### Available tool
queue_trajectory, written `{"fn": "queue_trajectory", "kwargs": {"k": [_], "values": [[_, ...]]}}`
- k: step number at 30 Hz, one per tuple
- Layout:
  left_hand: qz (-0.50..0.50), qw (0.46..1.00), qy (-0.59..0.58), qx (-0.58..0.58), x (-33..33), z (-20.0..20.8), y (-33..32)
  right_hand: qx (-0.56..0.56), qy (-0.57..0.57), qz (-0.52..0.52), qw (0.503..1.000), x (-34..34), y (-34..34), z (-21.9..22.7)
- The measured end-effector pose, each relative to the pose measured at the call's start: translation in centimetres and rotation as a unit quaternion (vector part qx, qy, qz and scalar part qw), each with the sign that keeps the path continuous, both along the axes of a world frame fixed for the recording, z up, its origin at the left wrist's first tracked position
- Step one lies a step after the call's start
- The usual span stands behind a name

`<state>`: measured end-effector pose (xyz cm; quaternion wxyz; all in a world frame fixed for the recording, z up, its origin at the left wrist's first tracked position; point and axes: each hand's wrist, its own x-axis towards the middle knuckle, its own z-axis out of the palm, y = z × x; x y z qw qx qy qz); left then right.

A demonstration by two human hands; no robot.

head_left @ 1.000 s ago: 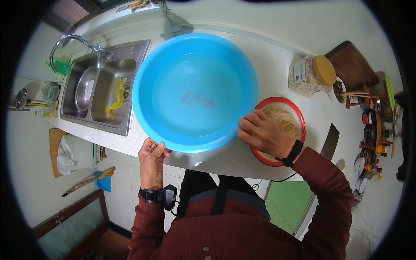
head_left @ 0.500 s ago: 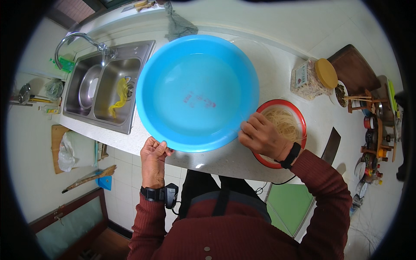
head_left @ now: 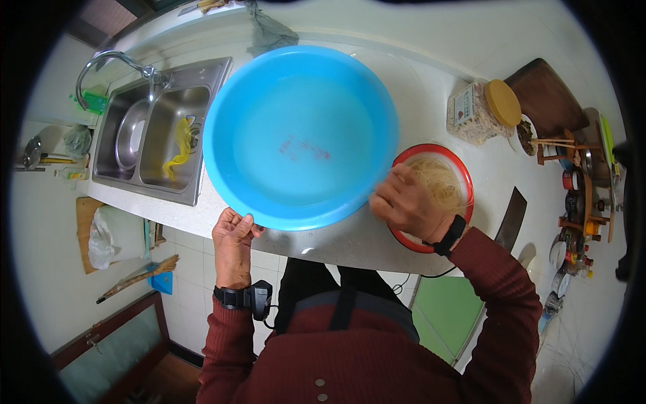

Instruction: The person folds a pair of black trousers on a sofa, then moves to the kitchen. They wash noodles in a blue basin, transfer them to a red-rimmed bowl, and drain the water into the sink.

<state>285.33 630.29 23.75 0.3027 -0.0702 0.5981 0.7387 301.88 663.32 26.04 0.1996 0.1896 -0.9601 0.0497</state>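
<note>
A large round light-blue plastic basin (head_left: 229, 175) stands over the counter in front of me, with pale liquid and a reddish printed pattern at its bottom. My left hand (head_left: 233, 236) is closed on the near-left rim, thumb on top and fingers beneath. At the near-right rim, my right hand (head_left: 407, 205) is closed with curled fingers against the basin's edge; it is slightly blurred and its fingertips are partly hidden. Beneath and beside this hand sits a red-rimmed bowl (head_left: 469, 182) holding pale thin noodles (head_left: 441, 185), partly covered by the hand.
Left of the basin is a double steel sink (head_left: 145, 188) with a faucet (head_left: 118, 55) and a yellow cloth (head_left: 180, 151). A yellow-lidded jar (head_left: 481, 111) stands at the back right. A cleaver-like dark blade (head_left: 511, 222) lies right of the bowl. A spice rack (head_left: 582, 202) lines the right side.
The whole view has shifted slightly, with the basin and both hands a little higher in the picture. Both hands stay at the basin's rim; the right one is more blurred.
</note>
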Motion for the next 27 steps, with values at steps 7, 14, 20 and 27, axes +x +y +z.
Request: {"fn": "queue_trajectory", "kwargs": {"k": [7, 14, 20, 27], "values": [[0.002, 1.0, 0.006, 0.013, 0.0, -0.1, 0.0, 0.098, -0.254, -0.199, 0.942, 6.5, 4.8, 3.1], [-0.006, 1.0, -0.013, 0.014, -0.2, -0.2, -0.2, -0.008, -0.214, -0.212, 0.953, 3.7, 3.5, 6.9], [-0.016, 0.999, -0.025, 0.016, -0.4, -0.2, -0.2, 0.028, -0.179, -0.137, 0.974, -4.3, 1.3, 5.7], [-0.023, 0.999, -0.041, 0.025, -0.6, 0.4, -0.2, 0.003, -0.278, -0.149, 0.949, -9.5, 1.0, 4.3]]}}
